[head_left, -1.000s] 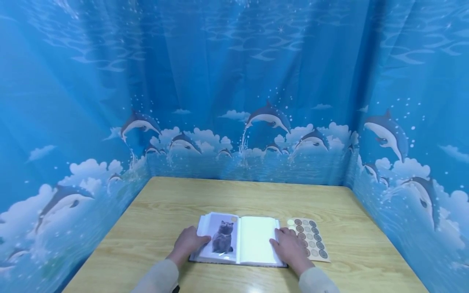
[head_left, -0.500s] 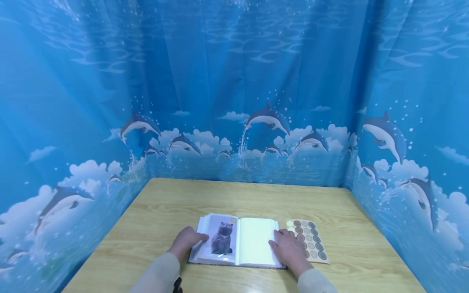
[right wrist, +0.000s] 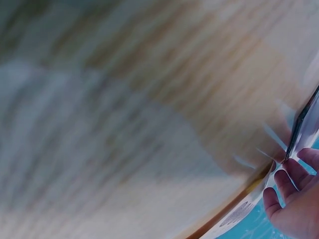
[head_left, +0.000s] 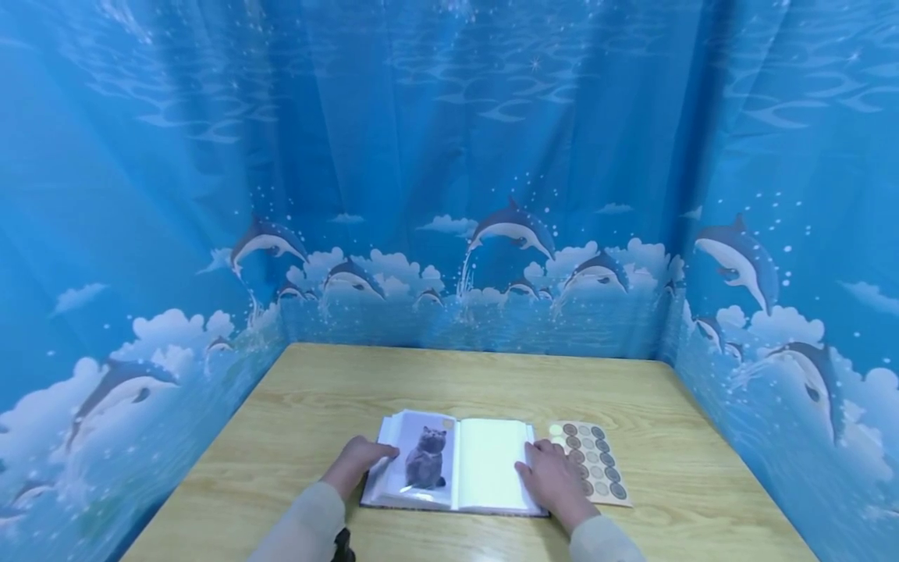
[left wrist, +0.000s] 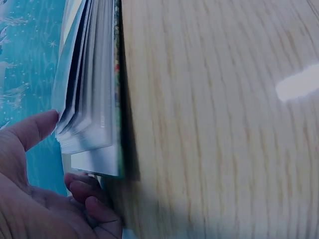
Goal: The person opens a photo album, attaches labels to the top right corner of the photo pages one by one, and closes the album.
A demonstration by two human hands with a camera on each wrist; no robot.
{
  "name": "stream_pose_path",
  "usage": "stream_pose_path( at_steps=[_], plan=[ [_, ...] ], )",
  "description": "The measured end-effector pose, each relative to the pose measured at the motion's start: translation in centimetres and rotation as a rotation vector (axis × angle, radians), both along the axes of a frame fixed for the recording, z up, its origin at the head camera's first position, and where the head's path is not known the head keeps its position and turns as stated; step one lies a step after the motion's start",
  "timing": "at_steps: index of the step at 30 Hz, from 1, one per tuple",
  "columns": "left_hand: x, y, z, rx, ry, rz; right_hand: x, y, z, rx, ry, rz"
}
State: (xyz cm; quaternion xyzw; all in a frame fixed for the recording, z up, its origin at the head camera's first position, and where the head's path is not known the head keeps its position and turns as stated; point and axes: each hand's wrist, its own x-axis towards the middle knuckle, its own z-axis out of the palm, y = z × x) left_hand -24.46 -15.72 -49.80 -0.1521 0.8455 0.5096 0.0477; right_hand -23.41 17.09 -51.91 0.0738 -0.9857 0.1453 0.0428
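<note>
An open photo album (head_left: 486,464) lies on the wooden table (head_left: 456,378). Its left page shows a grey cat photo (head_left: 426,458); the right page is blank white. My left hand (head_left: 357,460) grips the album's left edge. In the left wrist view the thumb (left wrist: 35,129) lies against the stacked page edges (left wrist: 89,104) and the fingers (left wrist: 87,191) curl under the cover. My right hand (head_left: 551,476) rests on the outer edge of the right page, fingers (right wrist: 291,186) relaxed by the clear sleeves.
A sheet of round brown stickers (head_left: 595,460) lies just right of the album, touching my right hand's side. A blue dolphin curtain (head_left: 449,195) walls the table on three sides. Bare wood (left wrist: 214,124) stretches left of and behind the album.
My left hand slid off the left page to its outer edge and its fingers curled under. The right hand stayed almost where it was.
</note>
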Motion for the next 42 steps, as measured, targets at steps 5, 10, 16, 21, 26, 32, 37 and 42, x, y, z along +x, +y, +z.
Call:
stream_pose_path(
  at_steps=[5,10,16,21,26,32,37,42],
  plan=[
    [0.0,-0.1,0.3,-0.006,-0.007,0.010,0.0,0.0,-0.1,0.005,0.008,0.007],
    [0.0,-0.2,0.4,-0.022,0.013,-0.001,-0.1,0.0,-0.2,-0.001,0.005,0.004],
    [0.0,0.2,0.8,0.007,0.098,-0.027,-0.1,0.1,0.0,-0.015,-0.017,0.004],
    [-0.1,0.8,2.1,0.004,0.133,-0.040,-0.2,0.0,0.3,-0.002,-0.029,0.009],
    [0.0,1.5,3.5,0.022,0.133,-0.039,-0.2,0.0,0.5,0.013,-0.032,0.013],
    [-0.2,2.7,4.4,0.032,0.177,-0.055,-0.2,0.1,0.7,0.017,-0.035,0.023],
    [-0.2,4.0,5.0,0.008,0.232,-0.107,-0.3,0.3,0.7,0.020,-0.038,0.032],
    [-0.1,5.5,5.8,-0.037,0.257,-0.149,-0.5,0.4,0.7,0.017,-0.047,0.035]
  ],
)
